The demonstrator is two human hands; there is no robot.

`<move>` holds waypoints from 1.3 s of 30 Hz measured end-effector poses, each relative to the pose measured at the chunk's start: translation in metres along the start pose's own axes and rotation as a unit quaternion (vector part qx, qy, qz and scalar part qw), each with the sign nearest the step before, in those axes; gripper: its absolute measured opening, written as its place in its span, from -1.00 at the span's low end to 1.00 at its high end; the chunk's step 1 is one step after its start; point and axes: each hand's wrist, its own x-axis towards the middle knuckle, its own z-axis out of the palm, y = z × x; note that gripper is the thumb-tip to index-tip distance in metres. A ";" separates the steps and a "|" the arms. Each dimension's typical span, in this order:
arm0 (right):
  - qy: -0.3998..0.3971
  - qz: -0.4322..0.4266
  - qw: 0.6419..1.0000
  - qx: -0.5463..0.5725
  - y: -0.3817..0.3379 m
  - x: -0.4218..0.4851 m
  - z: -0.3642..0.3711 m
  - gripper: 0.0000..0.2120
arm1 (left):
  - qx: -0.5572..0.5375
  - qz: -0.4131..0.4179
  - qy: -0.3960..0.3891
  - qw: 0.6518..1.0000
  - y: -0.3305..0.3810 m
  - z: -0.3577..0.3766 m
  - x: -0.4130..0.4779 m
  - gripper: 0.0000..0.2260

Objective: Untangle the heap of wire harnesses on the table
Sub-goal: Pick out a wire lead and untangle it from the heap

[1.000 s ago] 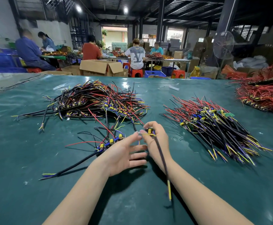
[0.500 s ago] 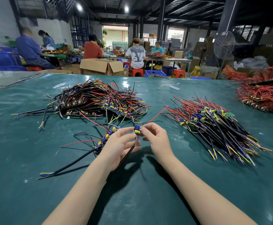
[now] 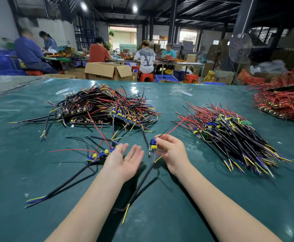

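While right hand (image 3: 172, 152) is pinching a freed harness (image 3: 152, 145), left hand (image 3: 125, 158) is hovering, fingers straight; centre-right pile (image 3: 230, 135) is likely awaiting it.

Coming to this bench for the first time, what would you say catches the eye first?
First the hands in the middle: the right hand pinches one harness while the left hand lies open, palm up, beside it. Behind them on the table, the tangled heap sprawls at the left and a neater pile sits at the right.
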 end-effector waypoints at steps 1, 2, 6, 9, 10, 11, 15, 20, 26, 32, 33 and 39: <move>0.000 -0.006 1.000 -0.014 0.000 0.000 0.000 -0.80 | -0.024 0.028 0.014 0.999 0.002 0.000 0.002 -0.76; 0.001 -0.012 0.999 -0.031 0.001 -0.001 0.000 -0.81 | -0.048 0.050 0.021 0.997 0.006 0.000 0.005 -0.74; 0.015 -0.037 0.997 -0.071 0.004 -0.003 0.003 -0.80 | -0.091 0.023 -0.035 0.995 0.021 -0.005 0.004 -0.51; 0.012 -0.043 0.996 -0.071 0.003 -0.004 0.004 -0.82 | 0.037 -0.083 -0.113 0.989 0.015 -0.003 -0.006 -0.49; 0.005 -0.046 0.996 -0.075 0.003 -0.004 0.004 -0.81 | 0.120 -0.070 -0.118 0.983 0.009 -0.001 -0.007 -0.62; -0.004 -0.051 0.995 -0.087 0.003 -0.004 0.004 -0.81 | 0.219 -0.022 -0.108 0.969 0.002 0.001 -0.006 -0.76; -0.035 -0.058 0.989 -0.131 0.007 -0.005 0.007 -0.79 | 0.414 0.147 -0.120 0.890 -0.015 0.002 -0.005 -0.92; -0.088 -0.028 0.986 -0.139 0.008 -0.003 0.003 -0.82 | 0.468 0.140 -0.167 0.857 -0.003 -0.006 -0.001 -0.83; -0.160 0.008 0.982 -0.098 0.005 0.000 -0.006 -0.84 | 0.473 0.093 -0.205 0.852 -0.001 -0.009 0.005 -0.86; -0.164 -0.001 0.983 -0.086 0.005 0.002 -0.007 -0.83 | 0.473 0.092 -0.222 0.848 0.000 -0.011 0.006 -0.84; -0.155 -0.005 0.984 -0.090 0.005 0.003 -0.007 -0.82 | 0.471 0.090 -0.224 0.848 0.000 -0.011 0.006 -0.84; -0.141 -0.054 0.950 -0.274 0.007 0.005 -0.006 -0.78 | 0.476 0.083 -0.206 0.851 0.001 -0.011 0.005 -0.88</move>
